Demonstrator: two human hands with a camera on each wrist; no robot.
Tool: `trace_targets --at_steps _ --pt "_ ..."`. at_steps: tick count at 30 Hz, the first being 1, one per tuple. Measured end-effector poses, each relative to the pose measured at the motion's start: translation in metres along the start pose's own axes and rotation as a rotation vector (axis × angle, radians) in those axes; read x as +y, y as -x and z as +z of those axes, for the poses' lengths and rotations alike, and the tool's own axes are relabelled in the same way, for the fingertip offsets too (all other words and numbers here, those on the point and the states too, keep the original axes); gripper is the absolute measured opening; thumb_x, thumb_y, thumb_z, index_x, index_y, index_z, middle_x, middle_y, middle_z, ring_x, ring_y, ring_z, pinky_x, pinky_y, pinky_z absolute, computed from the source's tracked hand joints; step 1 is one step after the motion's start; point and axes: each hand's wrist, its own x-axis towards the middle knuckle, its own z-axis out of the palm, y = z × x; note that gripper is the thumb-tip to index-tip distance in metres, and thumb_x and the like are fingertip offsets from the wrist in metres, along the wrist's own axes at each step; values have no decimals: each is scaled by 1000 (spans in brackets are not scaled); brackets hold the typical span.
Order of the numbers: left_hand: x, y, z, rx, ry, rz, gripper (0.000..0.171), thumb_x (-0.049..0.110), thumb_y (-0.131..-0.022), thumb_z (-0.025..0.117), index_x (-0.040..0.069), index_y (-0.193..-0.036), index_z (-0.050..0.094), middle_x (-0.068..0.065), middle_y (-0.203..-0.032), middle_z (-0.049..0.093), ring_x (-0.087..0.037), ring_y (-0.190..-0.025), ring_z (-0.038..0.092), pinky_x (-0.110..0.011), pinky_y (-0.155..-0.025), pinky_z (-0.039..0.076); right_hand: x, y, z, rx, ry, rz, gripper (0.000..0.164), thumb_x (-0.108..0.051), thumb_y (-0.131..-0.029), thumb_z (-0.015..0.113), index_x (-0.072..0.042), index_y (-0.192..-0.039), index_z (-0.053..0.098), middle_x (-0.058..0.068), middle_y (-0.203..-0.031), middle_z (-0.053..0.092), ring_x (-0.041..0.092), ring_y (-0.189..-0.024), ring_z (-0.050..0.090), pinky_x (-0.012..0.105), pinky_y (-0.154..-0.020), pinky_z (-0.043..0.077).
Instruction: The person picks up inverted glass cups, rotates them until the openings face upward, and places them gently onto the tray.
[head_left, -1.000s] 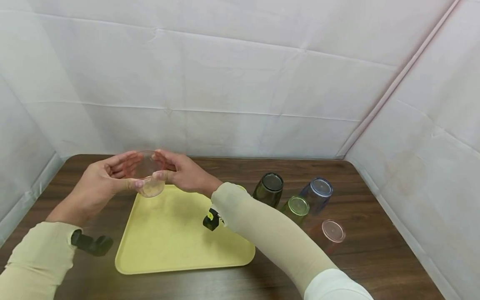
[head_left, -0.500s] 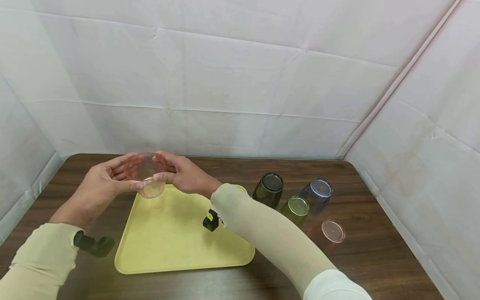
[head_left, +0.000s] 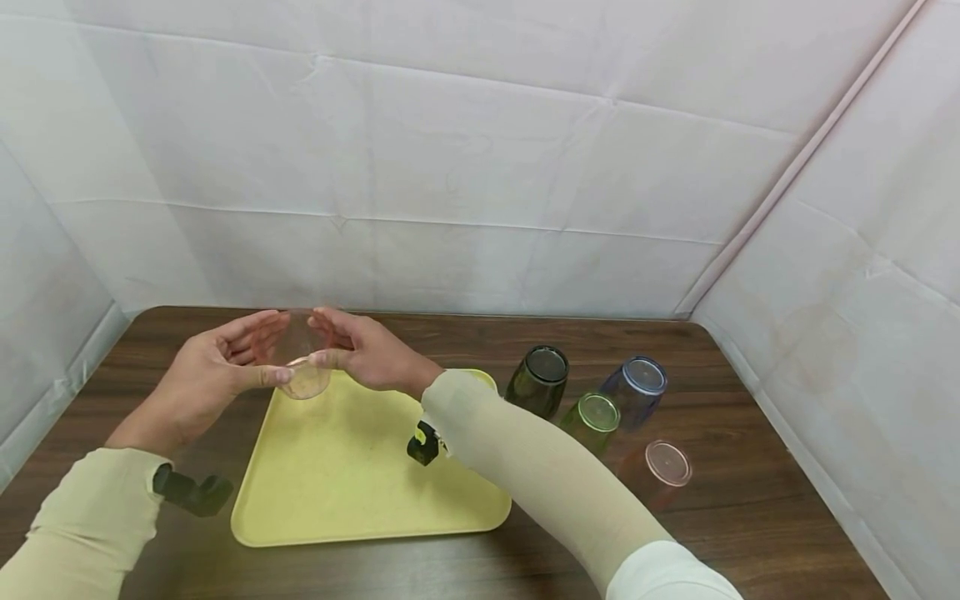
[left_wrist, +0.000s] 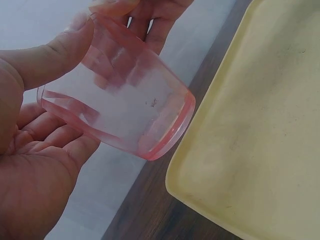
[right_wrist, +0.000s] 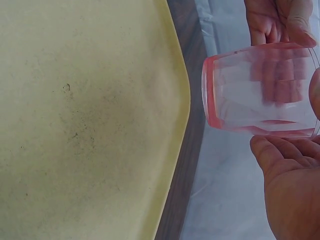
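Observation:
A clear pink-tinted drinking glass is held between both hands over the far left corner of a yellow tray. My left hand grips its left side, thumb on the near part and fingers behind. On the opposite side my right hand holds it the same way. In the left wrist view the glass lies tilted, its thick pink base toward the tray and its thin rim by the thumbs. The right wrist view also has the base of the glass pointing at the tray.
Right of the tray, upside-down glasses stand on the dark wood table: a dark one, a blue one, a green one and a pink one. White sheeting rises behind the table and at its sides.
Both hands and the held glass have shifted slightly down and toward the near side. The grip looks the same; tray and standing glasses stay put.

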Motion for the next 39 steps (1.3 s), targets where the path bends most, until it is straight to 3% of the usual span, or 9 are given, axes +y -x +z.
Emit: trace_targets --at_steps 4,10,13,22,33,39 --pt "0 4 -3 5 -98 -20 88 7 -90 81 3 -163 31 -10 -168 39 20 -129 50 -1 -97 46 0 -2 3 -14 -11 -9 70 -12 -104 64 -2 -163 29 15 -165 43 20 -153 43 18 -121 38" --pt "-2 5 -5 -3 -65 -29 89 3 -91 79 0 -163 27 -7 -169 38 21 -130 50 0 -97 46 0 -4 5 -12 14 -14 69 -11 -103 66 -2 -162 33 15 -164 46 21 -151 47 17 -119 40" --pt "-3 5 -4 -9 -109 -28 90 6 -92 79 1 -164 25 -9 -170 35 19 -134 47 1 -98 45 1 -4 5 -12 15 -12 67 -10 -103 66 -2 -161 34 16 -163 46 22 -151 48 18 -119 41" --pt "-7 1 -1 -13 -105 -21 90 5 -92 79 0 -164 25 -12 -171 33 14 -139 45 0 -99 45 6 -3 4 -9 28 -10 66 -10 -102 66 -1 -161 35 17 -162 47 24 -149 50 19 -119 41" --pt "-7 0 1 -22 -147 -52 91 11 -93 79 3 -165 24 -15 -172 30 2 -150 40 1 -99 44 9 -2 4 -4 52 5 67 -11 -103 66 -3 -161 35 17 -162 48 25 -148 51 19 -118 43" --pt "-8 3 0 -35 -176 -72 92 15 -95 77 4 -166 20 -15 -172 27 -11 -157 34 1 -99 44 9 -1 7 -17 43 17 67 -12 -103 65 -4 -162 34 16 -164 46 25 -150 48 20 -120 41"
